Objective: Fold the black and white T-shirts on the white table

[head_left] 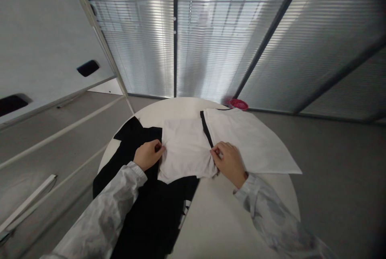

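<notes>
A white garment point(183, 150) lies partly folded on a round white table point(217, 214), on top of a black garment point(150, 206). My left hand point(147, 153) is closed in a pinch on the white garment's left edge. My right hand point(229, 161) pinches its right edge, near a black strip point(206, 129) of cloth. A second white garment point(256, 142) is spread flat to the right, its corner hanging past the table rim. Both my sleeves are pale grey.
A small red basket point(238, 104) stands on the floor behind the table. Glass walls with blinds point(211, 33) close off the back. A white wall with dark slots point(87, 68) runs along the left. Grey floor surrounds the table.
</notes>
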Tool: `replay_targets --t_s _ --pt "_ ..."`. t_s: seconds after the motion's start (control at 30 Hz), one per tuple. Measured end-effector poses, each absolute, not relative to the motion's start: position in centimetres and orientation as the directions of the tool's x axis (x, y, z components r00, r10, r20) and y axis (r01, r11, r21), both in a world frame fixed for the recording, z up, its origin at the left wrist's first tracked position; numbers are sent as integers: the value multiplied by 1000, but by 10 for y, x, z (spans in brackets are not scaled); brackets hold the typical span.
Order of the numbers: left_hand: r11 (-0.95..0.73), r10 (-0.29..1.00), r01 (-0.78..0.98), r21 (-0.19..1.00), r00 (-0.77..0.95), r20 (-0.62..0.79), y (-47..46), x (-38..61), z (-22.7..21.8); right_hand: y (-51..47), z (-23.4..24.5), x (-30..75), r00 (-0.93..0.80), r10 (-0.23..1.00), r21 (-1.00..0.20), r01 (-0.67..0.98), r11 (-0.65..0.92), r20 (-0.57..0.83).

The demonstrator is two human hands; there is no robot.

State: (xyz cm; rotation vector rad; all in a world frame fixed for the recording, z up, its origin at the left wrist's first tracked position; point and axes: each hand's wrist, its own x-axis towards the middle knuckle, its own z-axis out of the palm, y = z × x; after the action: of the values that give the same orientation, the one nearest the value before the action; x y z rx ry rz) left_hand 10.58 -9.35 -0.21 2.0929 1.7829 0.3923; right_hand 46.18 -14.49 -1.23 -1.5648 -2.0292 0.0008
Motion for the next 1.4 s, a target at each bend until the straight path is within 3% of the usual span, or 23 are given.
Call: replay_targets --t_s 0.17,0.3,0.4,0.47,0.53,0.73,0.9,1.23,1.3,1.4 --pt "-61 996 927 371 82 -40 -94 105 -2 -143 -15 468 -87 909 -389 884 259 408" --pt "-117 991 929 351 131 -17 -94 105 1 -143 -14 467 -114 915 -391 878 275 387" --pt "-191 931 833 520 321 -172 -92 98 2 -145 -8 467 -184 921 -379 870 315 343" --pt "-108 815 729 676 454 -359 -91 91 1 -147 -4 469 -266 918 -382 848 368 295" --pt "7 694 652 758 543 -473 -91 85 -1 -147 -2 473 -346 903 -385 821 423 255" --pt "121 502 584 803 661 -557 -92 78 -4 -142 -7 487 -472 850 -380 760 528 236" --pt "153 439 623 767 653 -618 -92 68 -3 -140 -6 495 -484 843 -381 752 538 235" --pt "127 461 682 720 602 -652 -91 62 4 -146 1 485 -437 850 -335 786 520 296" --pt "115 560 662 740 572 -599 -88 69 4 -141 1 482 -347 877 -358 813 458 334" --pt "33 835 628 777 410 -367 -82 83 1 -130 -3 478 -215 901 -384 849 363 377"
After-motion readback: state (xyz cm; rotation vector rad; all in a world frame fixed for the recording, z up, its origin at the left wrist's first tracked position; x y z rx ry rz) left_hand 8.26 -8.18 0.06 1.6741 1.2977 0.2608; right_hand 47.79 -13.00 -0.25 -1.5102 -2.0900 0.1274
